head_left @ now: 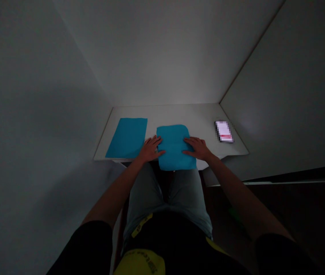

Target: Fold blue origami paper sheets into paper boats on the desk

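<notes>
A blue sheet point(175, 147), soft-looking with slightly wavy edges and a rounded corner, lies in front of me. Its near end reaches past the table's front edge. I cannot tell whether it is cloth or paper. At its left edge rests my left hand point(151, 149), fingers stretched out and thumb on the sheet. My right hand point(198, 148) lies across the right edge, with the fingers and thumb spread apart on top. To the left, a second blue sheet point(127, 138) is laid flat, its near right corner close to my left wrist.
The white table point(202, 114) fits between walls on the left and back and a pale panel point(291, 107) on the right. A lit phone point(224, 131), its screen blurred out, lies near the table's right end. My legs are below the front edge.
</notes>
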### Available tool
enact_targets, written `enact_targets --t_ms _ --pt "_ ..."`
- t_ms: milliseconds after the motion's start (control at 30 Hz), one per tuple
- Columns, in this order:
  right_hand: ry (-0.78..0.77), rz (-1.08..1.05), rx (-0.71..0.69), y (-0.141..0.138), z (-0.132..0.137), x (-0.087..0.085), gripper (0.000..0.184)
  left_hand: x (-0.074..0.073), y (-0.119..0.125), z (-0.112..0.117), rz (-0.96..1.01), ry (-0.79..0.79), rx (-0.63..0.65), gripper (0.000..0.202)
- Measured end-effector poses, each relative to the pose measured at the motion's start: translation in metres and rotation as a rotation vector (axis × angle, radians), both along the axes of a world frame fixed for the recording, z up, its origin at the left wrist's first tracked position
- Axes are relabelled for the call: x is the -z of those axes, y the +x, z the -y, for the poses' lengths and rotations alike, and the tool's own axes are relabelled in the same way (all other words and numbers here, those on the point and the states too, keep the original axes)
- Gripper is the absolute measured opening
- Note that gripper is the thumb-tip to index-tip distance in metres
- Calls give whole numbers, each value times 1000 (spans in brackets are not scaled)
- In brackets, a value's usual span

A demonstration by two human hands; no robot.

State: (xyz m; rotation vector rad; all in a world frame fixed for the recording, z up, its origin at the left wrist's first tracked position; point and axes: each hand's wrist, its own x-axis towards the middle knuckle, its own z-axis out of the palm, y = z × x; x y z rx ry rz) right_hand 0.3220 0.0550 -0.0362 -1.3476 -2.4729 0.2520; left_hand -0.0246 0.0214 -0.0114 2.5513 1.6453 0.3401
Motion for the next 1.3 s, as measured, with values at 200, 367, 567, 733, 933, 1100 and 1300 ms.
enact_targets --t_ms 200,367,567,733,933,1100,1300 --pt "31 -130 82 -1 0 6 54 -3 2 0 219 -10 -8 31" --pt "-5 -501 67 -6 -11 -23 49 -25 6 -14 594 -53 -95 30" --pt "54 -660 187 -17 -36 -57 66 -58 16 -45 617 86 -251 29" --pt "78 -506 249 -31 -46 -34 61 -40 40 -30 270 218 -316 60" --pt "199 -79 212 -57 -17 -10 59 7 58 -6 22 52 -70 63" --pt "154 26 67 -68 5 9 56 16 60 -5 -16 67 -94 67" --pt "97 54 241 -39 -2 21 73 10 55 -8 23 51 -111 62"
